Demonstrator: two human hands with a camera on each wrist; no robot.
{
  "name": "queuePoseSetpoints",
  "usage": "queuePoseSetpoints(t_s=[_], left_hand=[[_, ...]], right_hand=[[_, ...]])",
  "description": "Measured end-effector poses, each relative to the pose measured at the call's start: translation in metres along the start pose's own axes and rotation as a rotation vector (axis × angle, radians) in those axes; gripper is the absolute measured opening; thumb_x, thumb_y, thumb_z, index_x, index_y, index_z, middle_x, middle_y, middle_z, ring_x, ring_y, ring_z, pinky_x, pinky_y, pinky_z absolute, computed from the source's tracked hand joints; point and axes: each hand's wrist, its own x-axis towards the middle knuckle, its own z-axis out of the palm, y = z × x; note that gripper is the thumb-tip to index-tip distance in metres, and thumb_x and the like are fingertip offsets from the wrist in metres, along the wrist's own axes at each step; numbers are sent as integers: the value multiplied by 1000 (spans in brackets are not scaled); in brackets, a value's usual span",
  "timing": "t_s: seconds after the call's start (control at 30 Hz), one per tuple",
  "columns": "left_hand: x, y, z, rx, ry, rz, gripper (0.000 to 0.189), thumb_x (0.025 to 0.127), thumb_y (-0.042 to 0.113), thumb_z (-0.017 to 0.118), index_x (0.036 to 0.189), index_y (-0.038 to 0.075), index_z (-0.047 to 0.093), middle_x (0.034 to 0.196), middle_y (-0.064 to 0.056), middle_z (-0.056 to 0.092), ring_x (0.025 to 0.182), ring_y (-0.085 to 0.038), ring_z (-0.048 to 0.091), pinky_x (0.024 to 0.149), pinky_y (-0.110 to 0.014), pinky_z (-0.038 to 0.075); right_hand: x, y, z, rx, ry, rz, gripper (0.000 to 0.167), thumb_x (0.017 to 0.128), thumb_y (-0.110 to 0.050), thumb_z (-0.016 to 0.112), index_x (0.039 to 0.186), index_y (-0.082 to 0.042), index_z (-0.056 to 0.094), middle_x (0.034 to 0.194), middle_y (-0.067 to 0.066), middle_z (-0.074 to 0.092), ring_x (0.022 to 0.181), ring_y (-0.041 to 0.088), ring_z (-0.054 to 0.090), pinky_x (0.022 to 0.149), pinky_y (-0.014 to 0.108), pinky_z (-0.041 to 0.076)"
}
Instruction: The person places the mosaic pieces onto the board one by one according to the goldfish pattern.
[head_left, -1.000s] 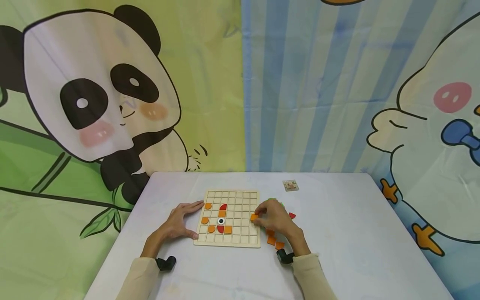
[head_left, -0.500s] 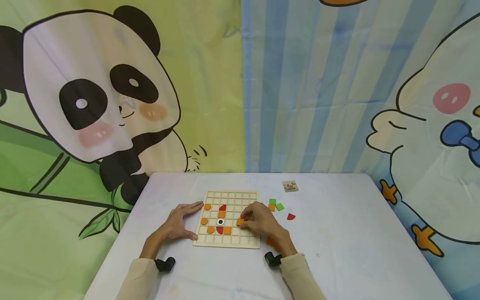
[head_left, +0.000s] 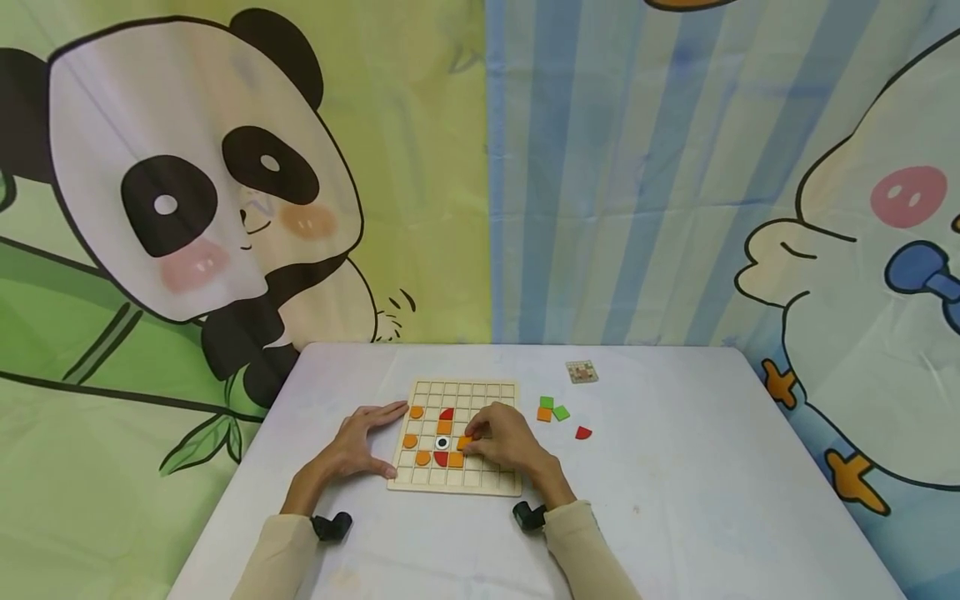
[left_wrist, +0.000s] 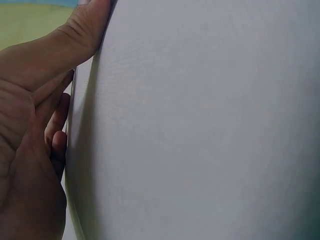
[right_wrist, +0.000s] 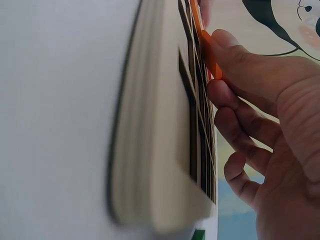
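A wooden grid board (head_left: 487,479) lies on the table with orange, red and black-and-white pieces in its cells. My left hand (head_left: 351,442) rests at its left edge, thumb and forefinger spread and fairly straight; the left wrist view shows the hand (left_wrist: 35,125) beside a pale surface. Over the board's middle, my right hand (head_left: 506,437) pinches an orange square tile (head_left: 464,444) between thumb and fingers, just right of the black-and-white round-marked tile (head_left: 442,442). The right wrist view shows this orange tile (right_wrist: 212,55) tilted at the board's surface.
Right of the board lie two green squares (head_left: 561,412), an orange square (head_left: 544,414) and a red quarter-round piece (head_left: 583,432). Farther back is a small patterned card (head_left: 582,372). A printed cloth (head_left: 420,167) hangs behind the table (head_left: 712,467).
My right hand has moved left with the orange square tile, from the board's right edge to beside the black-and-white tile. My left hand has stayed in place.
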Motion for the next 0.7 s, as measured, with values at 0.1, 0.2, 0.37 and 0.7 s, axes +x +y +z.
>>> queuePoseSetpoints(t_s=[0.1,0.2,0.37,0.7], left_hand=[[0,1,1,-14,-1,-7,124,56,50,107,165,27,51,174,1,47,151,-38,42,122,-73,30],[0,1,0,-5,4,-3,124,56,51,107,164,27,52,173,1,48,150,-37,43,121,-73,31],[-1,2,0,-7,8,8,124,56,48,107,164,24,52,173,-2,48,150,-39,43,120,-72,32],[-1,4,-3,1,4,13,124,57,48,107,165,22,51,174,-3,47,151,-40,43,120,-71,30]], right_hand=[[2,-1,3,10,-4,-5,19,87,-28,95,99,-15,86,96,-5,81,83,1,68,83,27,58],[3,-2,4,20,-10,-3,21,88,-29,94,101,-15,86,97,-4,82,83,1,69,84,27,59],[3,-4,6,39,-16,8,19,91,-26,91,104,-13,86,98,-4,82,86,2,71,86,28,59],[5,-4,6,27,-28,-26,7,94,-16,87,101,-14,86,93,-10,80,83,0,69,82,26,58]])
